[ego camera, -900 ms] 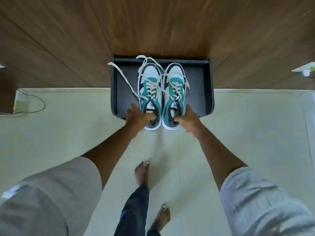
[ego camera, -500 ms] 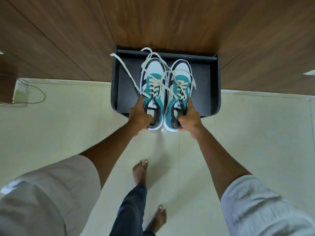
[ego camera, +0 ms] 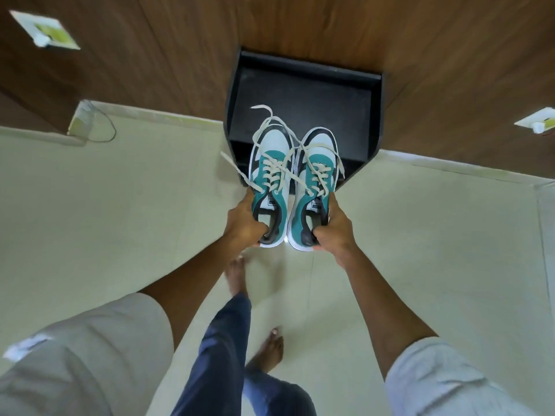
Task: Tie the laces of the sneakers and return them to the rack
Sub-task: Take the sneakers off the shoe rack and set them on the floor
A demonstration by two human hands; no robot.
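Floor: pale tile [ego camera: 120, 223], wood-panel wall behind.
Left hand [ego camera: 244, 225]: clamped on heel of left sneaker [ego camera: 271, 187].
Right hand [ego camera: 333, 226]: clamped on heel of right sneaker [ego camera: 315, 190].
Laces [ego camera: 279, 166]: loose, dangling.
Rack [ego camera: 303, 94]: black shelf, now vacated.
Change: pair lifted clear; earlier it sat inside. Tying comes next.

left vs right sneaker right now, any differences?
The left sneaker is gripped at the heel by the left hand, the right sneaker by the right hand. The left sneaker's laces trail far out to its side; the right sneaker's loop close to it. Both are teal, white and black, untied, toes toward the rack.
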